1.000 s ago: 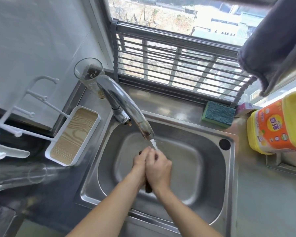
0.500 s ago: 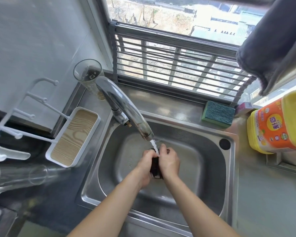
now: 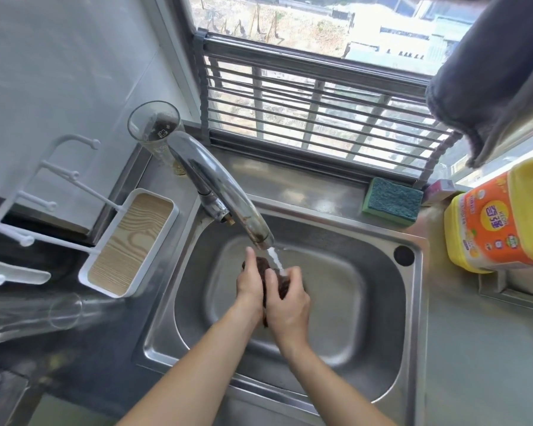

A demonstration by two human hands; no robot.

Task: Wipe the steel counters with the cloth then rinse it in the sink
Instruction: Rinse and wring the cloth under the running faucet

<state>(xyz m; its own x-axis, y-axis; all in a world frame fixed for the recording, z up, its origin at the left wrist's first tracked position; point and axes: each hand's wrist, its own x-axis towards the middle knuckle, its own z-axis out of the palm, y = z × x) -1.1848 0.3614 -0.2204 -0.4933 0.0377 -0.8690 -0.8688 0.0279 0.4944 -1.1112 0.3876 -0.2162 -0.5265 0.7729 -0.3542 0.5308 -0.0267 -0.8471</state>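
Observation:
Over the steel sink (image 3: 379, 358) both my hands hold a small dark brown cloth (image 3: 282, 282) pressed between them. My left hand (image 3: 249, 282) grips its left side, fingers pointing up towards the spout. My right hand (image 3: 286, 302) wraps the right side. Water runs from the chrome faucet (image 3: 222, 192) onto the top of the cloth and my right fingers. Most of the cloth is hidden between my palms. The steel counter (image 3: 480, 364) lies to the right of the sink.
A green sponge (image 3: 393, 199) lies behind the sink. A yellow and orange detergent jug (image 3: 499, 226) stands at right under a hanging grey towel (image 3: 490, 72). A clear glass (image 3: 154, 127) and a white rack with a wood-pattern tray (image 3: 130, 241) sit at left.
My hands have kept rubbing the cloth under the running water; the left hand slid up towards the spout and the right hand drew back, showing more of the cloth.

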